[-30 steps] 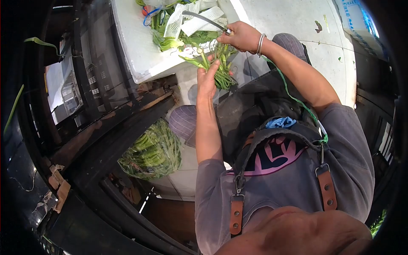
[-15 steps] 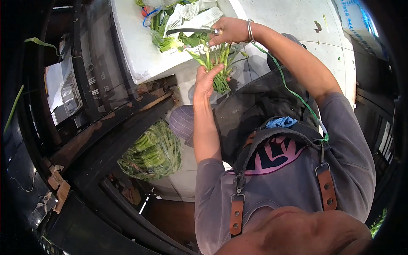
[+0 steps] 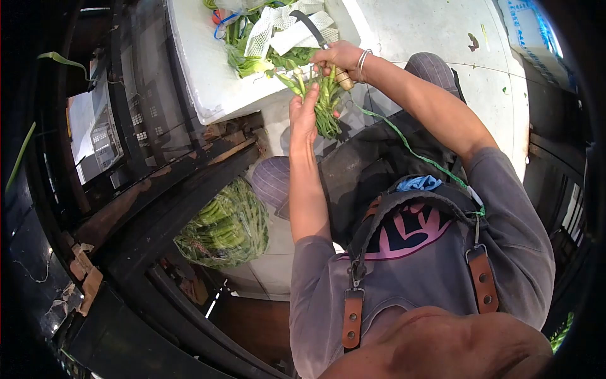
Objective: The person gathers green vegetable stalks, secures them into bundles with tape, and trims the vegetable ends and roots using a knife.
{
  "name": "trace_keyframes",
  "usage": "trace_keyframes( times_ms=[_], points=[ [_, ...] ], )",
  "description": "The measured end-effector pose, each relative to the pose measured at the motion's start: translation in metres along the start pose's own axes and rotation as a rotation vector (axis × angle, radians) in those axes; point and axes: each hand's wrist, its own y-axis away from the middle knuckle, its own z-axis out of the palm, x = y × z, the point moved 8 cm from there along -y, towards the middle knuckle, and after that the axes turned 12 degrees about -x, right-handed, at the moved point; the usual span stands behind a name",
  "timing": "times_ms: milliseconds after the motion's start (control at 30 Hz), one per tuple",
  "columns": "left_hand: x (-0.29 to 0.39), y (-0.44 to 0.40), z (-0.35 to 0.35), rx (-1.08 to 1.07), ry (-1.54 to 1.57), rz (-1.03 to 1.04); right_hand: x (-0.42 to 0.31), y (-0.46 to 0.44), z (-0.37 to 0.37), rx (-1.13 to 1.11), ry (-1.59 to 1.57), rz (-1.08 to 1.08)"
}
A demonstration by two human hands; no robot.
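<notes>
My left hand (image 3: 304,115) is closed round a bunch of thin green stems (image 3: 327,117), held just in front of a white foam box. My right hand (image 3: 342,58) grips a curved knife (image 3: 308,28) by its wooden handle, the dark blade pointing up and away over the box. The fingertips of this hand are at the top of the bunch; whether they also pinch a stem is too small to tell. A green cord (image 3: 404,139) runs from near the knife handle to my apron strap.
The white foam box (image 3: 208,95) holds leafy greens and white mesh netting (image 3: 259,38). A plastic bag of green vegetables (image 3: 224,224) lies on the floor at my left. Dark crates (image 3: 126,208) stand on the left, a blue-and-white package (image 3: 536,38) at the upper right.
The knife has swung from lying nearly level to pointing up and away, and its handle now shows below my right hand. The bunch stays in my left hand, which has shifted slightly.
</notes>
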Motion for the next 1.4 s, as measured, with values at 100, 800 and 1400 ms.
trace_keyframes(
  times_ms=[100, 800, 1400],
  points=[
    [0.001, -0.001, -0.007, 0.065, -0.021, -0.007, -0.002, -0.003, -0.001, 0.035, -0.019, -0.041],
    [-0.001, -0.01, -0.028, 0.257, -0.131, -0.001, -0.043, 0.068, 0.007, 0.369, 1.372, -0.288],
    [0.016, -0.018, -0.026, 0.35, -0.199, 0.052, -0.035, 0.063, 0.01, 0.085, 1.558, -0.169]
  ],
)
